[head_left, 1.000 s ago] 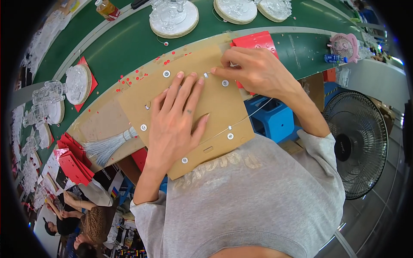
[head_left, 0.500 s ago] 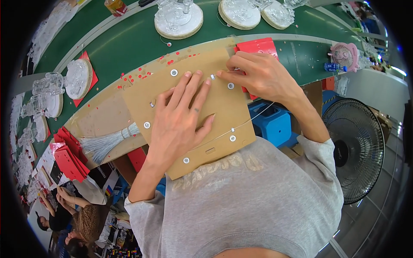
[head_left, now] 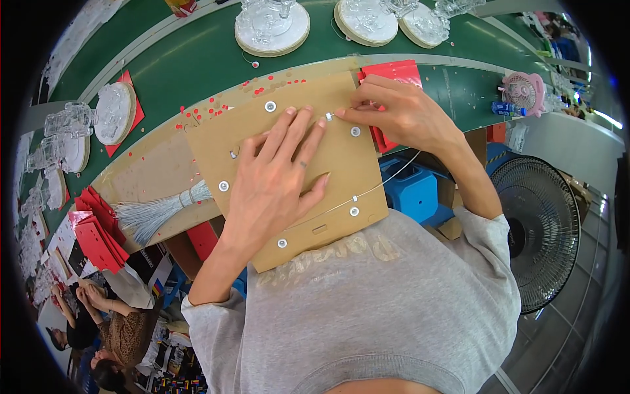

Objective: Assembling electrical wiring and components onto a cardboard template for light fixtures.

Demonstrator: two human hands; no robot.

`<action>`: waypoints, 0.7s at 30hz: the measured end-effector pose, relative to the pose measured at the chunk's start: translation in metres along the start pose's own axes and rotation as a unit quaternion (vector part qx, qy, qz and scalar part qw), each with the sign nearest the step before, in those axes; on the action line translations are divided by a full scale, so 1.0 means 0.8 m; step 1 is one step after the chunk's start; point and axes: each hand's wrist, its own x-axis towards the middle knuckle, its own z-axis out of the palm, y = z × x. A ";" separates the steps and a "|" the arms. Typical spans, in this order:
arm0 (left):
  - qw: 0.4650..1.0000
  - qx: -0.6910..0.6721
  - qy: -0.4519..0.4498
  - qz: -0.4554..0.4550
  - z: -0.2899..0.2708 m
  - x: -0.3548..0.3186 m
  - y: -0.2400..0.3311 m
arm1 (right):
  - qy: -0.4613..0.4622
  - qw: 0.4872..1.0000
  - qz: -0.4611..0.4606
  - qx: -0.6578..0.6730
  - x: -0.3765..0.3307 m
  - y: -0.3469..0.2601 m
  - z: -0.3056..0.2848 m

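A flat tan cardboard panel point(head_left: 275, 180) lies before me, tilted, its near edge against my grey shirt. White round grommets point(head_left: 355, 132) and small white clips point(head_left: 355, 198) are set around it. My left hand point(head_left: 272, 171) presses flat on the panel with fingers spread, index fingertip beside the upper clip point(head_left: 330, 117). Just right of that clip, my right hand point(head_left: 400, 111) pinches the end of a thin pale wire point(head_left: 398, 172). The wire crosses the panel's lower right, passes the lower clip and curves up toward my right wrist. Part of it runs under my left hand.
A bundle of cut wires point(head_left: 161, 207) lies left of the panel, near stacked red cards point(head_left: 98, 240). More red cards point(head_left: 394, 73) sit behind my right hand. Clear figures on white round bases point(head_left: 272, 29) stand on the green belt point(head_left: 187, 62). A black fan point(head_left: 531, 230) stands at right.
My right fingertips have shifted slightly at the upper clip, still pinching the wire. My left hand stays pressed on the panel. The whole view has shifted a little.
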 end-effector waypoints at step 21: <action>1.000 -0.003 0.002 0.001 0.004 -0.001 0.005 | 0.021 0.999 -0.024 -0.009 0.004 -0.006 0.009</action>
